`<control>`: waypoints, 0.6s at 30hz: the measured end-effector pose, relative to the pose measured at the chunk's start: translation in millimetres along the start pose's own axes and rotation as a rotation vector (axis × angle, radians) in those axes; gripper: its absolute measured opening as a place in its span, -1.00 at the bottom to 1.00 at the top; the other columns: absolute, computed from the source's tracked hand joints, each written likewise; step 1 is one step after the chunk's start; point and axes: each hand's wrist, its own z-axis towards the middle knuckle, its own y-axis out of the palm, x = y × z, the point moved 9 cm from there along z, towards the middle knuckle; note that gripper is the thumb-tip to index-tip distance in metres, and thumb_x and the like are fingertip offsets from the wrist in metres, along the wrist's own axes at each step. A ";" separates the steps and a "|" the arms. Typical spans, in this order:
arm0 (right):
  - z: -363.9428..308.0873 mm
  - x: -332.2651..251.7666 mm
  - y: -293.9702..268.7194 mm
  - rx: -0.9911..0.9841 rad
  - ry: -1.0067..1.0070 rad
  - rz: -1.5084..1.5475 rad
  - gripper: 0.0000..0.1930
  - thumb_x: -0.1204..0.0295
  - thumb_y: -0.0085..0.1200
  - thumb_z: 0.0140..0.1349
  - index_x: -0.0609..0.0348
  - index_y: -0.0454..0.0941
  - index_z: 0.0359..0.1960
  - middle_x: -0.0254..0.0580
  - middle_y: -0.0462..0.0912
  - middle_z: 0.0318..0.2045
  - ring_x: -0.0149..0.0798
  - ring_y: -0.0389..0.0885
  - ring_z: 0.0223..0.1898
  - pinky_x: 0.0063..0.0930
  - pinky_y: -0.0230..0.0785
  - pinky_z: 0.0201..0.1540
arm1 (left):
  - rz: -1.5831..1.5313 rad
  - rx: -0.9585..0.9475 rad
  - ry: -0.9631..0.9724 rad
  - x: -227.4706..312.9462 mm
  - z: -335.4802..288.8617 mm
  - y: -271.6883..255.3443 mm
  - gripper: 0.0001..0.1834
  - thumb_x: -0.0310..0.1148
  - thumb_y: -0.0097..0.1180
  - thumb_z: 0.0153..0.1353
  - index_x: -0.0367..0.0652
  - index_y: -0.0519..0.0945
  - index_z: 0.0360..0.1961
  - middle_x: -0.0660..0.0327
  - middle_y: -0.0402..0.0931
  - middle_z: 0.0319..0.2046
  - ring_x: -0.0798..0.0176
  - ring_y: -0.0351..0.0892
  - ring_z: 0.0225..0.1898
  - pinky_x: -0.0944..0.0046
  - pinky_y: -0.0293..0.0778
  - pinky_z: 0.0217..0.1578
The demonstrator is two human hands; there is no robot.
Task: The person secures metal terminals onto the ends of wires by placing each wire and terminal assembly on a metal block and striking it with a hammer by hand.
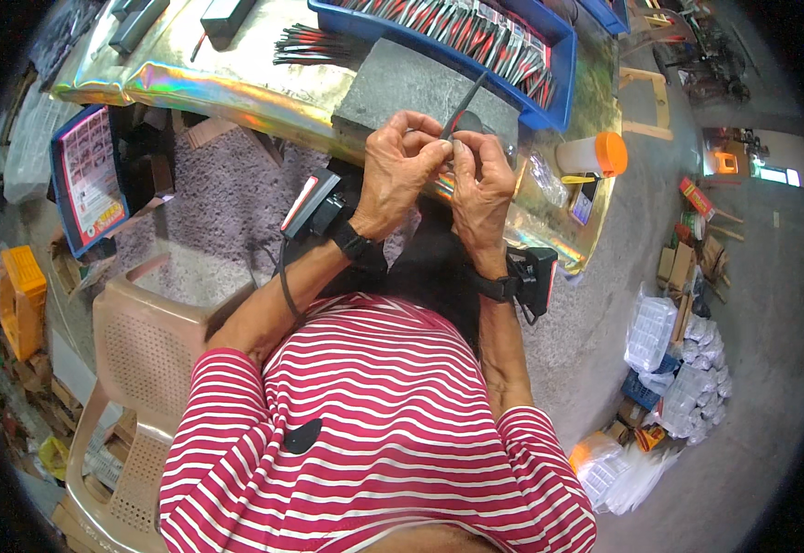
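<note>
My left hand [397,166] and my right hand [481,184] meet over the near side of a grey stone-like block [379,90], thumbs and fingertips pinched together. A slim, dark, tapering tool [466,103] rises from between the fingertips, tilted up to the right, with a bit of red near its lower part. The fingers hide its lower end, so its exact kind does not show. Behind my right fingers a dark rounded shape [468,121] rests on the block. Past the block, a blue tray [561,92] holds many slim red, black and silver pieces.
Similar thin black-and-red pieces [314,44] lie in a bundle left of the block. A jar with an orange lid [611,154] lies at the table's right side, near a clear plastic wrapper [548,181]. A plastic chair [148,336] stands at my left.
</note>
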 end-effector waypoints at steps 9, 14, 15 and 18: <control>-0.4 17.7 8.7 -0.242 0.272 0.186 -0.93 0.53 -0.08 0.09 0.30 0.39 -0.45 -0.25 0.43 -0.61 -0.42 0.39 -0.59 -0.55 0.25 -0.54 | 0.125 -0.040 0.027 3.6 1.0 -3.4 -0.78 -0.51 0.06 0.01 -0.28 0.36 -0.29 0.27 0.48 -0.54 0.53 0.42 -0.53 0.57 0.36 -0.52; -2.3 16.6 6.9 -0.244 0.250 0.175 -0.93 0.53 -0.11 0.11 0.27 0.40 -0.45 -0.41 0.39 -0.67 -0.59 0.31 -0.68 -0.71 0.18 -0.66 | 0.132 -0.062 -0.013 0.6 0.6 -2.0 -0.79 -0.49 0.05 0.02 -0.28 0.37 -0.30 0.27 0.48 -0.55 0.53 0.41 -0.56 0.56 0.35 -0.54; -2.6 17.2 6.7 -0.250 0.276 0.224 -0.92 0.52 -0.11 0.11 0.28 0.39 -0.46 -0.39 0.40 -0.66 -0.58 0.31 -0.68 -0.72 0.18 -0.65 | 0.100 -0.078 -0.045 -0.7 0.0 -1.8 -0.80 -0.49 0.04 0.03 -0.29 0.37 -0.30 0.27 0.47 -0.56 0.52 0.40 -0.57 0.56 0.34 -0.55; 3.5 19.7 0.9 -0.207 0.326 0.363 -0.91 0.51 -0.11 0.12 0.29 0.38 -0.47 -0.36 0.40 -0.66 -0.57 0.30 -0.69 -0.72 0.18 -0.65 | 0.053 -0.128 -0.097 1.5 -3.1 -2.0 -0.81 -0.48 0.02 0.04 -0.31 0.38 -0.30 0.26 0.47 -0.57 0.52 0.39 -0.59 0.57 0.33 -0.57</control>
